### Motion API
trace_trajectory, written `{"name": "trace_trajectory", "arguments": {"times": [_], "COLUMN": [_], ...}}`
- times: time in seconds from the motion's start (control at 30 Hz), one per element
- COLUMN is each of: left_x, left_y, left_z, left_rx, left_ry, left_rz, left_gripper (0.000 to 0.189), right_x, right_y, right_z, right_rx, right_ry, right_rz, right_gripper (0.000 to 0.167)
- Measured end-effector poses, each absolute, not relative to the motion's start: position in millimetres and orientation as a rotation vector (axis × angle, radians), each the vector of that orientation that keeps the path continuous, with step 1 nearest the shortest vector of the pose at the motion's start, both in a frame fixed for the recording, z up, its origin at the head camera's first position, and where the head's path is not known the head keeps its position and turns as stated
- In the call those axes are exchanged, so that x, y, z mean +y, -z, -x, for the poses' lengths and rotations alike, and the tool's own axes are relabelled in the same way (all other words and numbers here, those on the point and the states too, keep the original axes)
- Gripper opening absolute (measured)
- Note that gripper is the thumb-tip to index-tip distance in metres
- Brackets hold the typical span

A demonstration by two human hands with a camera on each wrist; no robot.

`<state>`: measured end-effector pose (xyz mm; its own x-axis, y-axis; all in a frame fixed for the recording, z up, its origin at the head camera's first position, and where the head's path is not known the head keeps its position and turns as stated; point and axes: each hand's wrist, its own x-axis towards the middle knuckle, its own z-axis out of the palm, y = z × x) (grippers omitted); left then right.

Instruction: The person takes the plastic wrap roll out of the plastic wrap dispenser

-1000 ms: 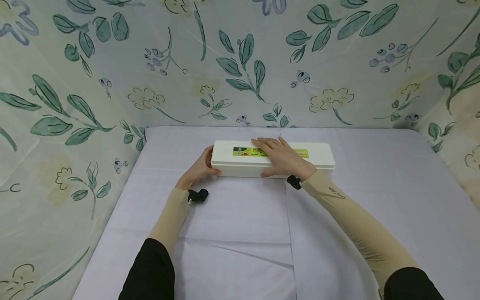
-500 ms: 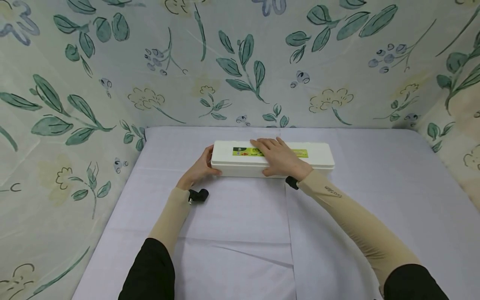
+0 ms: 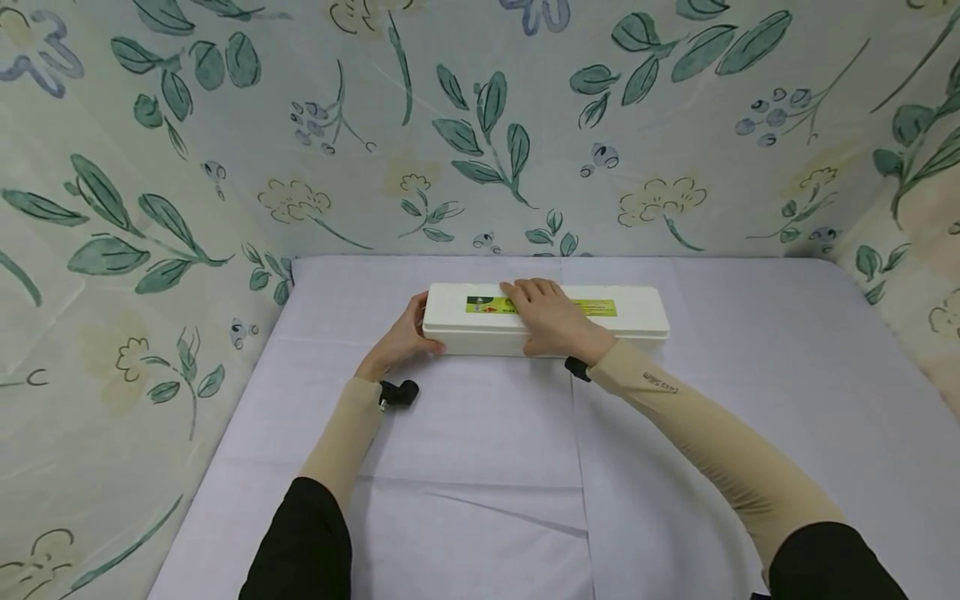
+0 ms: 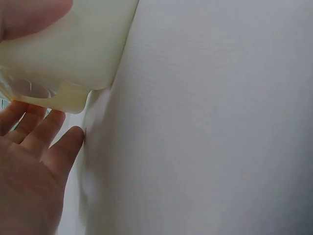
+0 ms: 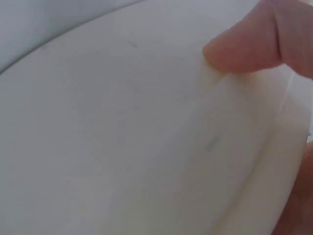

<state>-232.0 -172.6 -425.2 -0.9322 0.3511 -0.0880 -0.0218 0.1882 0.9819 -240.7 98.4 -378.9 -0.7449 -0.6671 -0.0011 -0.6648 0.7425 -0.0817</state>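
A long white lidded box (image 3: 457, 320) lies crosswise on the table, with a yellow-green label (image 3: 487, 305) along its lid. My left hand (image 3: 403, 337) grips its left end, thumb on the front wall and fingers at the end. In the left wrist view those fingertips (image 4: 56, 117) touch the rim by a see-through part of the box's end (image 4: 32, 87). Across the middle of the lid lies my right hand (image 3: 557, 321), covering part of the label. Its thumb (image 5: 247, 49) presses the front wall in the right wrist view, while its bent fingers reach over the lid.
A white cloth (image 3: 480, 433) with fold creases covers the table. Behind it and at both sides hang curtains (image 3: 375, 200) printed with leaves and flowers. Small black wrist cameras (image 3: 399, 393) sit under the beige sleeves (image 3: 697, 417).
My right hand has slid slightly left along the lid, and its fingers have drawn in and bent more. The left hand and the box stay nearly in place.
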Motion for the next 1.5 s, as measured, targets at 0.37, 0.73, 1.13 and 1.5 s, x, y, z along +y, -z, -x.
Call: {"name": "trace_trajectory", "arguments": {"times": [0.37, 0.73, 1.13, 1.5], "left_x": [-174.7, -178.3, -175.5, -174.2], "left_y": [443.9, 453.3, 426.8, 427.0], "left_z": [241.2, 245.0, 232.5, 232.1], "left_rx": [2.220, 2.198, 2.168, 2.179], "left_ry": [-1.830, -1.863, -1.832, -1.810], "left_rz": [-0.362, -0.404, -0.391, -0.364], "left_gripper": [0.105, 0.103, 0.102, 0.101], "right_x": [88.2, 91.3, 96.5, 110.4], "right_y": [378.7, 371.1, 357.4, 357.8], "right_z": [238.5, 241.7, 254.2, 264.1], "right_rx": [2.922, 2.913, 2.799, 2.700], "right_ry": [0.045, 0.138, 0.140, 0.315], "right_rz": [1.005, 1.106, 1.131, 1.076], "right_gripper": [0.090, 0.083, 0.087, 0.092]}}
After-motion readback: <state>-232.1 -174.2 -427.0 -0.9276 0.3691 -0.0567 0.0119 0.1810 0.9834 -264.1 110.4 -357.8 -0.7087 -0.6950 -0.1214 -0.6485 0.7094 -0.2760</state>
